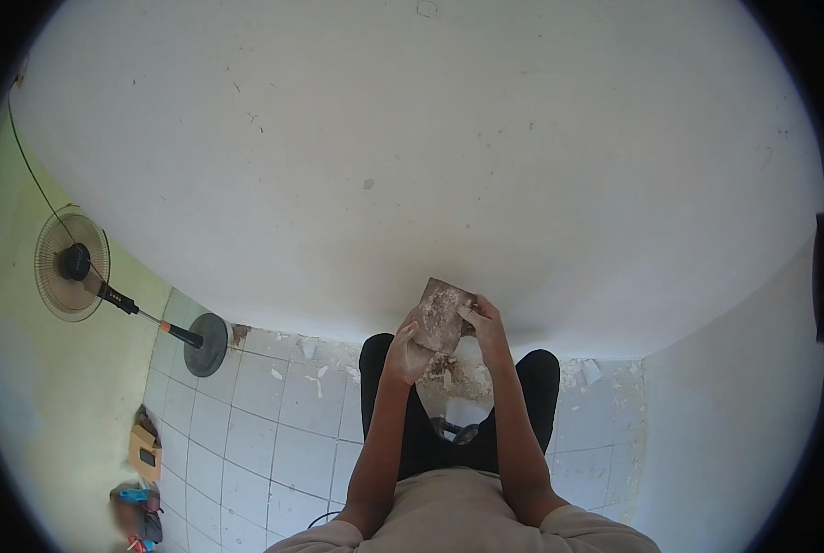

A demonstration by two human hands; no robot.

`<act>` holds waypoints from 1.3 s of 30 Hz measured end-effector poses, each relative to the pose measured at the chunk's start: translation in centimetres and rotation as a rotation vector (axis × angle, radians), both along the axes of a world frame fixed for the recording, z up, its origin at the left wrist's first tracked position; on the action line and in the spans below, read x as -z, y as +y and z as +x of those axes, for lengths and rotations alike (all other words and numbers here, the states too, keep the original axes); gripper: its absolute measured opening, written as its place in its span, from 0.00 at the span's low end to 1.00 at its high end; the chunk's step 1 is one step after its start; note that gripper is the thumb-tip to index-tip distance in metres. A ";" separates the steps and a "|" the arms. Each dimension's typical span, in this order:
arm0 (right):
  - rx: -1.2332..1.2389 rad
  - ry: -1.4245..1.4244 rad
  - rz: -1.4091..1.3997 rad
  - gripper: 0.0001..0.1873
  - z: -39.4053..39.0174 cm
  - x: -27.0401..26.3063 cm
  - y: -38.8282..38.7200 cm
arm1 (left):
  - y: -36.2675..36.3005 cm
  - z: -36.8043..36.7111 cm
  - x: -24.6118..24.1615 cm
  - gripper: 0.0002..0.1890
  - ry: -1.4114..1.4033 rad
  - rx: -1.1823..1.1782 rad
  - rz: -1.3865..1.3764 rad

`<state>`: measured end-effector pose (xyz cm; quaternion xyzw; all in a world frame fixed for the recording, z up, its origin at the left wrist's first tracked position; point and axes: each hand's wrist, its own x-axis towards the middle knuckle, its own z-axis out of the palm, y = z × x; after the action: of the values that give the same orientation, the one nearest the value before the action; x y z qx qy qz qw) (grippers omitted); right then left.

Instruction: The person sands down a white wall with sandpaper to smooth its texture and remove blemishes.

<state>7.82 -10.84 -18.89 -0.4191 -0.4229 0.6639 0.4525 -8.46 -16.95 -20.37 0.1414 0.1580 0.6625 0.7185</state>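
A dusty brown sheet of sandpaper, blotched with white powder, is held up between my hands in front of the white wall. My left hand supports its lower left side, palm partly turned up with white dust on it. On the right edge, my right hand grips the sheet, thumb on the face and fingers behind. The fingers behind the sheet are hidden. Below it, between my knees, a patch of peeled paint and rubble dust shows at the foot of the wall.
A pedestal fan stands at left on its round base, its cable running up the wall. An open cardboard box and a heap of bags line the green wall. Paint flakes lie on the tiled floor.
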 end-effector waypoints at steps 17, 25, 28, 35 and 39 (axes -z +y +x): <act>-0.045 -0.008 -0.111 0.13 -3.1 1.6 -1.7 | -0.5 -0.9 5.5 0.25 0.166 -0.287 -0.202; -0.118 0.088 -0.402 0.12 1.8 14.3 2.1 | 0.0 -0.4 8.1 0.32 0.663 -0.435 -0.448; 0.106 -0.594 -0.304 0.12 5.8 21.8 1.9 | 1.0 3.7 9.7 0.33 1.148 -0.454 -0.180; 0.105 -0.873 0.038 0.09 0.6 18.5 -1.8 | -0.4 6.1 15.1 0.31 1.856 0.026 0.022; 0.046 -0.717 -0.045 0.10 2.5 19.5 -1.5 | -0.2 7.9 14.0 0.31 1.738 -0.202 0.096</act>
<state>10.29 -12.32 -38.41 -0.6446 -0.5304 0.4736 0.2809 -0.54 -17.18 -34.40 0.6115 0.6334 0.3865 0.2749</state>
